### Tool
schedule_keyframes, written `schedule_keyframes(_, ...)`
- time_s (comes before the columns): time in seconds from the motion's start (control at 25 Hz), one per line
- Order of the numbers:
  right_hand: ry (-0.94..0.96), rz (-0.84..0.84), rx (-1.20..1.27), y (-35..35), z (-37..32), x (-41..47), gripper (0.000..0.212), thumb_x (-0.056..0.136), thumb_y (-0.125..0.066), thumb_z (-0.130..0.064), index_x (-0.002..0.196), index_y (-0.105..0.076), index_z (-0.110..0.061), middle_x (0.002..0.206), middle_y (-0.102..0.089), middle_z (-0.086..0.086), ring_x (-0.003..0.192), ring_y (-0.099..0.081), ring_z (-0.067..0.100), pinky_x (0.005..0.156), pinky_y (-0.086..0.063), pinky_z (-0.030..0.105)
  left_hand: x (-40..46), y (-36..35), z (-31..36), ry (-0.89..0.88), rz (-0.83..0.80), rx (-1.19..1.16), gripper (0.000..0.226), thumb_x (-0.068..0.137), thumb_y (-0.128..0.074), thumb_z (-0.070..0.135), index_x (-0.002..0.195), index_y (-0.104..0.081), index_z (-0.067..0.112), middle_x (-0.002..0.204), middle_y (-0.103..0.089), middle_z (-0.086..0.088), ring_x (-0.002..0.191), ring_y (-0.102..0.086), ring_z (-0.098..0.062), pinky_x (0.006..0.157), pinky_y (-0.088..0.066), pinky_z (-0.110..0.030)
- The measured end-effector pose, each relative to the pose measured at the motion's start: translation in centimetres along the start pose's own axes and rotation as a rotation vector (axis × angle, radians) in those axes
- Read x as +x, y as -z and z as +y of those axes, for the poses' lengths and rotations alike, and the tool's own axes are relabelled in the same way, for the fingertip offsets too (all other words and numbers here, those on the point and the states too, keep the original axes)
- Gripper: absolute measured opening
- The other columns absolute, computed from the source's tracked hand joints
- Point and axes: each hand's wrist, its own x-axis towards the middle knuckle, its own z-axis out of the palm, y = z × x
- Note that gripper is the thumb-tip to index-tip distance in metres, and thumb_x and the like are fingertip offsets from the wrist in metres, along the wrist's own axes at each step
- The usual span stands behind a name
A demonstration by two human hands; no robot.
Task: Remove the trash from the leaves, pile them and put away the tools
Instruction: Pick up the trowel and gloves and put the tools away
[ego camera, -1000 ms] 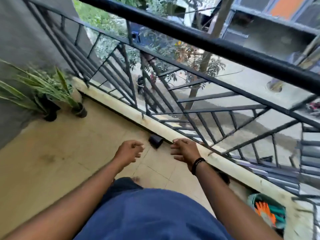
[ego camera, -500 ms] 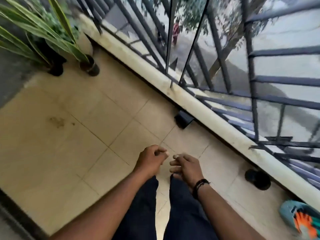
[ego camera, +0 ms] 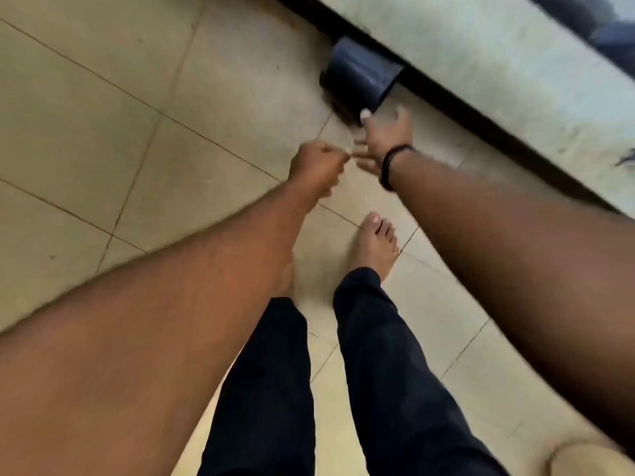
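The right hand (ego camera: 385, 139) reaches down with fingers (ego camera: 365, 115) spread and loose, one tip touching or just short of the small dark cylindrical plastic cup (ego camera: 360, 75) lying on its side against the base of the pale concrete ledge (ego camera: 488, 63). The left hand (ego camera: 316, 166) is curled into a fist beside it; blur hides whether it pinches anything. The cup looks light, stiff and smooth, likely to roll, so a grasp across its body seems best. The ledge blocks the far side; the beige tiled floor (ego camera: 137, 132) gives open room on the left. No leaves are in view.
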Motion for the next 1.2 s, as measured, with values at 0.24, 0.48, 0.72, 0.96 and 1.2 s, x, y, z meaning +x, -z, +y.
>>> schedule_keyframes(0.24, -0.107, -0.104, 0.264, -2.0, -2.7, -0.1, 0.029, 0.106, -0.047, -0.029, 0.134, -0.049, -0.02, 0.124, -0.068, 0.011, 0.099, -0.072, 0.028, 0.078, -0.06, 0.041, 1.1, -1.4, -0.6, 0.042, -0.049, 0.044, 0.016, 0.096, -0.064, 0.036, 0.092, -0.065, 0.021, 0.097, -0.073, -0.006, 0.08, -0.067, -0.021, 0.073, -0.057, -0.035)
schedule_keyframes(0.48, 0.113, 0.201, -0.269, 4.0, 2.3, -7.8, 0.021, 0.092, -0.06, -0.035, 0.085, -0.075, -0.021, 0.089, -0.074, -0.001, 0.089, -0.066, 0.021, 0.077, -0.051, 0.029, -3.7, -1.5, 1.9, 0.015, 0.15, 0.137, 0.027, 0.099, -0.054, 0.041, 0.114, -0.059, 0.02, 0.108, -0.066, -0.005, 0.098, -0.067, -0.028, 0.085, -0.059, -0.043)
schedule_keyframes(0.72, 0.065, 0.322, -0.199, 14.5, 8.6, -15.3, 0.023, 0.082, -0.062, -0.028, 0.099, -0.077, -0.025, 0.097, -0.076, -0.006, 0.093, -0.068, 0.016, 0.083, -0.054, 0.028, -9.2, -7.8, 5.4, -0.102, -0.059, 0.339, 0.039, 0.095, -0.064, 0.05, 0.115, -0.065, 0.016, 0.103, -0.072, -0.008, 0.082, -0.075, -0.024, 0.073, -0.064, -0.042)
schedule_keyframes(0.96, 0.069, 0.329, -0.212, 24.7, 13.3, -15.2, 0.024, 0.083, -0.056, -0.032, 0.088, -0.072, -0.015, 0.09, -0.074, 0.004, 0.088, -0.066, 0.024, 0.076, -0.052, 0.036, -11.8, -20.1, 5.9, -0.22, -0.147, 0.746, 0.017, 0.094, -0.064, 0.006, 0.077, -0.066, 0.008, 0.079, -0.073, -0.02, 0.065, -0.074, -0.03, 0.065, -0.064, -0.044)
schedule_keyframes(1.2, -0.062, 0.615, 0.068, 31.7, 14.6, -13.2, 0.049, 0.085, -0.05, 0.001, 0.13, -0.036, -0.013, 0.095, -0.062, 0.008, 0.081, -0.056, 0.027, 0.068, -0.037, 0.031, -12.4, -30.4, 5.7, -0.216, -0.349, 0.835, 0.021, 0.088, -0.05, 0.0, 0.096, -0.05, 0.019, 0.087, -0.071, -0.014, 0.063, -0.073, -0.027, 0.057, -0.062, -0.039)
